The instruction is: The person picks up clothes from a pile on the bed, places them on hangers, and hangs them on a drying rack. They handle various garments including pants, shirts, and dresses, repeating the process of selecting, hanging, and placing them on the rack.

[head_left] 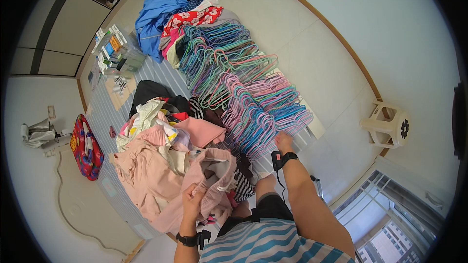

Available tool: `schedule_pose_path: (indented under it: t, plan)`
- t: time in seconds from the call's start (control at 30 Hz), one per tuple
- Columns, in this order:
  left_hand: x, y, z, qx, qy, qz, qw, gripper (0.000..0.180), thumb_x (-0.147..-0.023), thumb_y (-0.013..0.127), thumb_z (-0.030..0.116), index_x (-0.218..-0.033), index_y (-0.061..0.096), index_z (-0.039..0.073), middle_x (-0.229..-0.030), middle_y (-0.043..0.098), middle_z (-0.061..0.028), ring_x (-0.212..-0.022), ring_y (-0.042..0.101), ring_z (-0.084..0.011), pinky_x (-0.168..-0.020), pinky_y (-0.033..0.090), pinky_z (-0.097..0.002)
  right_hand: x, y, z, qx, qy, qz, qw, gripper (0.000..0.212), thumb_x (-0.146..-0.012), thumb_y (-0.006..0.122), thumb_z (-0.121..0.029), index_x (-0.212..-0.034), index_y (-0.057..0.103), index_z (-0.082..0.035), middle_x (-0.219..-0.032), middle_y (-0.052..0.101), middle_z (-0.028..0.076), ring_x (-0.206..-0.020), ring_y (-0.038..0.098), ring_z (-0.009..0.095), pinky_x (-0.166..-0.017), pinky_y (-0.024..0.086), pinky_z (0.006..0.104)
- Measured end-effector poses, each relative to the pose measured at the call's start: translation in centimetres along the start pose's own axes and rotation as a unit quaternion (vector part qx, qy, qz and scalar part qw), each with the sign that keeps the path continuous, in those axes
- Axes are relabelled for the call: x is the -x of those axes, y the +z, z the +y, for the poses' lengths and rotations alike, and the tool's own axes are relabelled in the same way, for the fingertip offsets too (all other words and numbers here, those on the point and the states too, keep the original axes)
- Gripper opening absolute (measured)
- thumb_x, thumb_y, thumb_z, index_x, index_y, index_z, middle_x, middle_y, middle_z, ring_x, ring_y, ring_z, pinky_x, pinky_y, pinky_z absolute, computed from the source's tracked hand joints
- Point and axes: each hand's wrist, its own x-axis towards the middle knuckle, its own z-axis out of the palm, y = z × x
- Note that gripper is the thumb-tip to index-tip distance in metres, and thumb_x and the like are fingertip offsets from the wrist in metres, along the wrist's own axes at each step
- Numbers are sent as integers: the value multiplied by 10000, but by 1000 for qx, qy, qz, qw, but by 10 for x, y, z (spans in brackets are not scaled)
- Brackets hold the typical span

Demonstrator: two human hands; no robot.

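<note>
Left hand (191, 200): fingers closed on the edge of a pale pink garment (215, 197), whose gathered waist opening gapes just ahead and to the right of them. Right hand (283, 142): fingers bent against the near end of a row of pink and blue hangers (253, 109); cannot tell whether they grip one. Lying between the two sets of fingers: a black-and-white striped garment (243, 185) and other dark cloth. Clothes heap (151, 173), mostly pale pink, crowds the left fingers on the left and far sides; a black garment (150, 91) tops its far end. Green and blue hangers (214, 65) lie overlapped beyond the right fingers; past these, a red floral cloth (197, 18) and blue cloth (163, 9). All on a bed with a striped sheet (168, 70). Containers: clear box (132, 62), well beyond the left fingers and to their left, loaded with small white and orange packages (113, 44) rising above it; cabinet (73, 17) farther off, its open compartment holding items too small to identify. Pale stool (385, 124) stands well right of the right fingers.
</note>
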Motion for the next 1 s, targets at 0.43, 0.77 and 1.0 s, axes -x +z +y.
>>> schedule_pose_path:
  t: [0.43, 0.77, 1.0]
  plan:
    - [-8, -3, -4, -19, 5, 7, 1000, 161, -897, 641, 137, -766, 595, 55, -692, 513, 70, -606, 404, -24, -542, 318, -215, 6, -21, 2, 57, -93, 30, 994, 243, -867, 632, -139, -1083, 605, -29, -923, 639, 96, -734, 662, 205, -627, 570, 316]
    - [33, -14, 24, -191, 69, 12, 979, 128, -853, 639, 142, -802, 593, 34, -701, 529, 36, -670, 465, -68, -602, 396, -253, 117, -68, -18, 58, -101, -188, 975, 287, -872, 614, 2, -1157, 640, -14, -870, 686, 106, -770, 711, 216, -617, 572, 318]
    - [73, -38, 31, -244, 147, 78, 955, 180, -816, 637, 169, -848, 618, -7, -688, 560, -56, -670, 521, -130, -618, 438, -304, 226, -67, -46, 296, -241, -361, 851, 290, -826, 708, -25, -1113, 677, -56, -967, 707, 47, -858, 689, 148, -700, 528, 291]
